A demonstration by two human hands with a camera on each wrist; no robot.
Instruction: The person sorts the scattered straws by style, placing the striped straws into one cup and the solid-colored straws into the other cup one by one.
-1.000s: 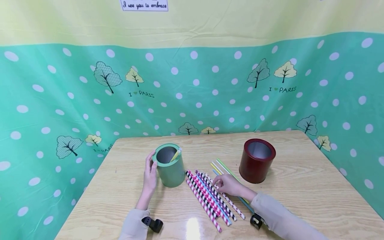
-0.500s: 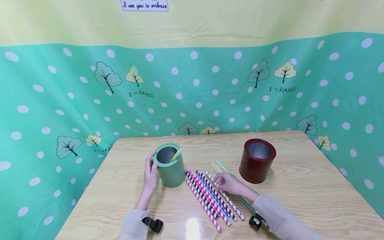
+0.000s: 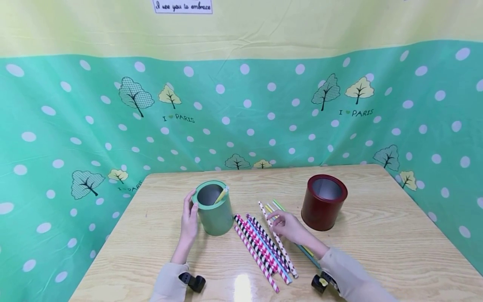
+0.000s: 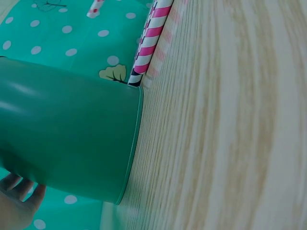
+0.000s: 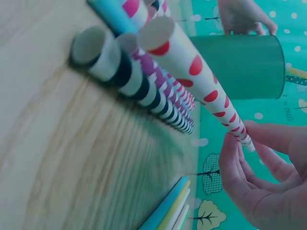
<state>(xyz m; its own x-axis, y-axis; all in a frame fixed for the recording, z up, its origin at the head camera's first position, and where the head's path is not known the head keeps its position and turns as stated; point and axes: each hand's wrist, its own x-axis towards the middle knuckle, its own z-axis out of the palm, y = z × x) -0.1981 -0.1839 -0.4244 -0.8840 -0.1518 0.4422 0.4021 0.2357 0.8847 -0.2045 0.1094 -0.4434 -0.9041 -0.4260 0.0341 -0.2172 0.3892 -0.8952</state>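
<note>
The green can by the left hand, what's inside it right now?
Inside the green can a yellowish straw leans against the rim, its tip poking above it. The can's wall hides the lower part of the straw and the bottom, so anything else in there cannot be seen.

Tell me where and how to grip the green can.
Grip the green can round its side wall, mid-height, from the right or front. It stands upright and round; the left hand already covers its left side, a yellow straw leans out of its mouth, and the straws lie close on the right.
</note>
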